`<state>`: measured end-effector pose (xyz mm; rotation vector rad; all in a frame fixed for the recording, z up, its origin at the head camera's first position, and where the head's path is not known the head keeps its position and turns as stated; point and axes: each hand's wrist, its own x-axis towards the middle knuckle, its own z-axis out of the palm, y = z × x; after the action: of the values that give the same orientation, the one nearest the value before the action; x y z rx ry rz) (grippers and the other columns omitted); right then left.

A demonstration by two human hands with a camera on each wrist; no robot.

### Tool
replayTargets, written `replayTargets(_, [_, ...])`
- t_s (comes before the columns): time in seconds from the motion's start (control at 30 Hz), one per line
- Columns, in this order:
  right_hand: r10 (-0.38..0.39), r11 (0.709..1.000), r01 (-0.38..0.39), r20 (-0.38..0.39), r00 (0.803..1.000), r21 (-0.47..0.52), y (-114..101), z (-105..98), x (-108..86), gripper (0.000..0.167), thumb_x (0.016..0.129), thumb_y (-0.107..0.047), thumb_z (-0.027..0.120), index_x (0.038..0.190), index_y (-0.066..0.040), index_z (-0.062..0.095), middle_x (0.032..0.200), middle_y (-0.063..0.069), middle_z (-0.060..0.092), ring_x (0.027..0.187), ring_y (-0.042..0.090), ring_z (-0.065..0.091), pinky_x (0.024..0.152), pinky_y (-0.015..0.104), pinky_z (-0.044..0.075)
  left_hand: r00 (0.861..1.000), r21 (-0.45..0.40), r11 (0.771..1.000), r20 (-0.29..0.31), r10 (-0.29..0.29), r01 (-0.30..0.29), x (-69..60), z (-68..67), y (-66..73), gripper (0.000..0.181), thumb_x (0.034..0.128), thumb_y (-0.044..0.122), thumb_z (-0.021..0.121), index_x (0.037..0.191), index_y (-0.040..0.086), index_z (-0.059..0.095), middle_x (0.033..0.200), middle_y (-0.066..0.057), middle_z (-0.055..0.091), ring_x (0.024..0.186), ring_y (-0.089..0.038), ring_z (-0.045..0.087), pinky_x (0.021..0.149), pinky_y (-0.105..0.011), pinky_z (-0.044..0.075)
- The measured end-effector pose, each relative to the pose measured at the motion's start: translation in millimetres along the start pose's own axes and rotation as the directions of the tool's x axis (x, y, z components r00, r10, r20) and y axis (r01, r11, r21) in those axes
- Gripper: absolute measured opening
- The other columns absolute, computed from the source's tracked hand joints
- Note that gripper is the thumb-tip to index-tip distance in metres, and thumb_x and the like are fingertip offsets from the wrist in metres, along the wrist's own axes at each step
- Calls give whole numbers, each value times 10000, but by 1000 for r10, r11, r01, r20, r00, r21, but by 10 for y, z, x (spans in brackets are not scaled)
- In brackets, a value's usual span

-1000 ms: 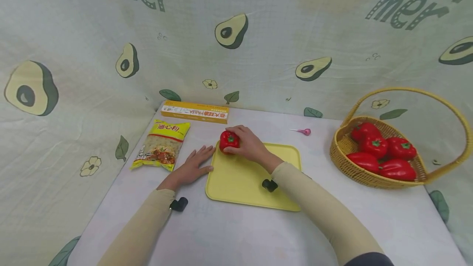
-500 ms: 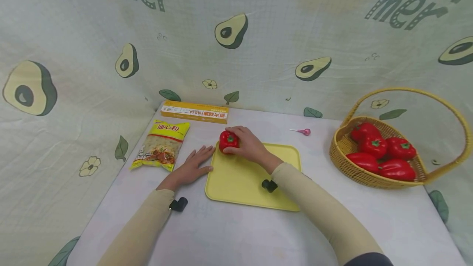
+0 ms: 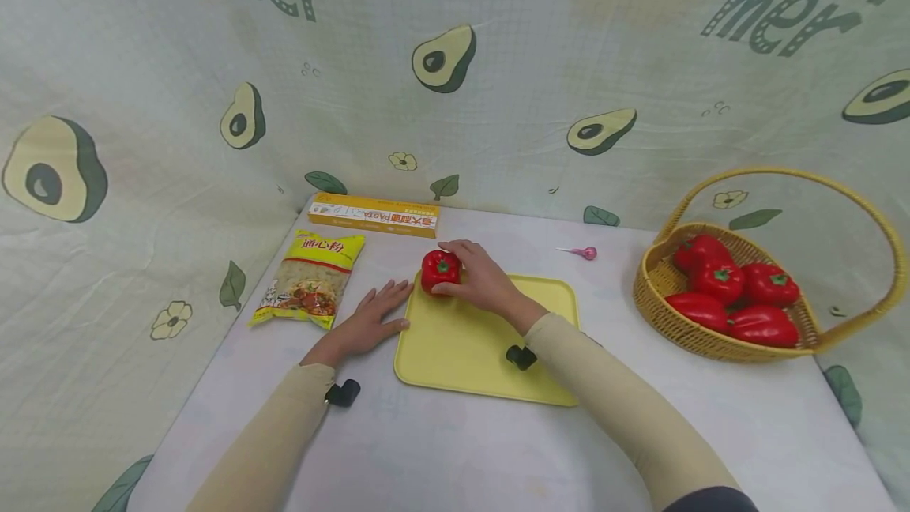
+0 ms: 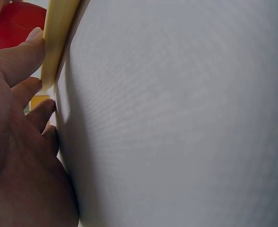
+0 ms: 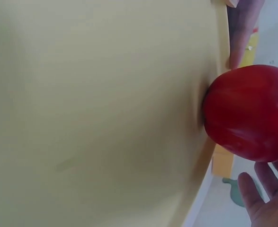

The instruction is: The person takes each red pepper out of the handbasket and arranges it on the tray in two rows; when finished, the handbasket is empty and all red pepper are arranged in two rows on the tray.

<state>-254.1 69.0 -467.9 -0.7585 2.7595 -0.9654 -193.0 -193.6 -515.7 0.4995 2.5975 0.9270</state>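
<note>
A red bell pepper (image 3: 440, 272) with a green stem stands at the far left corner of the yellow tray (image 3: 469, 354). My right hand (image 3: 483, 279) is beside it, thumb on the near side and fingers on the far side. In the right wrist view, the fingertips (image 5: 246, 182) are loosely extended just off the pepper (image 5: 250, 113); any remaining contact is partly out of frame. My left hand (image 3: 370, 320) lies on the table with straight, spread fingers. Its thumb (image 4: 27, 52) rests against the tray's rim (image 4: 58, 38).
Left of the tray lies a macaroni bag (image 3: 309, 279), with a pasta box (image 3: 373, 216) behind it. A lollipop (image 3: 586, 253) lies at the back. On the right, a wicker basket (image 3: 661, 310) with a tall handle holds several red peppers. A patterned cloth (image 3: 512, 180) hangs behind.
My right hand's fingers have loosened slightly and shifted a little to the right, away from the pepper. The pepper and my left hand stay in place.
</note>
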Motion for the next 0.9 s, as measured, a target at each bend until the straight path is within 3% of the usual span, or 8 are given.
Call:
replayTargets(0.27, [-8,1000,8,-29,1000,1,74,-38,-66,860,836,-526,803,1547,-234,417,1542,57,440,1425,261,405,1119,494,446,1000,-8,1000,-3,10,-10,-7,1,-1,740,1029,412,587,1639,206,222,1698,-39,182,1574,-273,13,1260,-513,-55])
replayTargets(0.63, [-39,999,38,-42,998,-14,125,-115,-248,864,859,-462,806,1560,-168,396,1553,65,428,1438,264,388,1131,487,433,1000,6,1000,5,-5,5,1,-7,10,743,1030,418,584,1640,220,209,1699,-23,178,1575,-254,9,1264,-492,-53])
replayTargets(0.9, [-39,999,39,-56,998,9,191,-207,-403,843,901,-462,764,1582,-184,351,1522,63,456,1379,254,456,1137,475,432,1000,0,1000,6,-2,2,12,2,-5,736,1034,415,581,1639,227,209,1698,-4,178,1576,-235,7,1265,-473,-61])
